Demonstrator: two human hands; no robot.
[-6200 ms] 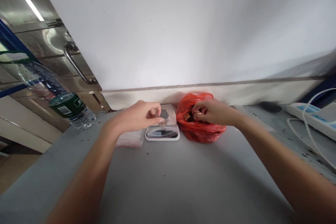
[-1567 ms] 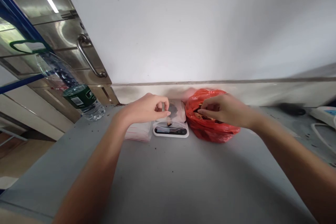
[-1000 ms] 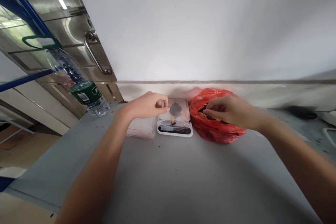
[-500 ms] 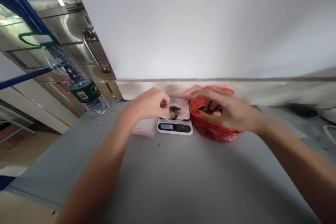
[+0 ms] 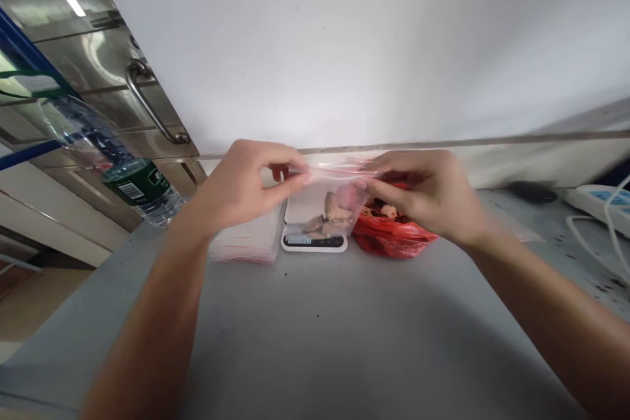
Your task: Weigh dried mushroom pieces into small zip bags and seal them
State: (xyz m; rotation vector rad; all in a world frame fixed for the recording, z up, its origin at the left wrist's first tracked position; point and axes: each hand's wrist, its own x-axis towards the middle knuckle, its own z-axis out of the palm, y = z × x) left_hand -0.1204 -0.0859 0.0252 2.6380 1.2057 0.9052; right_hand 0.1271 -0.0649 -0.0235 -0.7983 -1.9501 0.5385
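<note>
A clear zip bag (image 5: pixel 321 195) with brown dried pieces (image 5: pixel 337 210) in its bottom hangs between my hands. My left hand (image 5: pixel 251 184) pinches its top left corner between thumb and fingers. At the top right, my right hand (image 5: pixel 423 190) grips the bag's edge the same way. Behind and below the bag is a small white digital scale (image 5: pixel 315 246), its plate and display partly covered by it. Under my right hand stands an open red plastic bag (image 5: pixel 394 239) holding more brown pieces. Left of the scale lies a stack of flat clear bags (image 5: pixel 246 246) with red-lined edges.
A large plastic bottle (image 5: pixel 135 180) with a green label stands at the table's left edge. The white wall (image 5: pixel 344 46) rises right behind the scale. A dark object (image 5: pixel 531 191) and a white device with a cable (image 5: pixel 598 203) lie at the far right.
The zip bag has risen from the scale's plate and is now stretched between both hands. My right hand has left the red bag's mouth for the zip bag. The view has shifted right.
</note>
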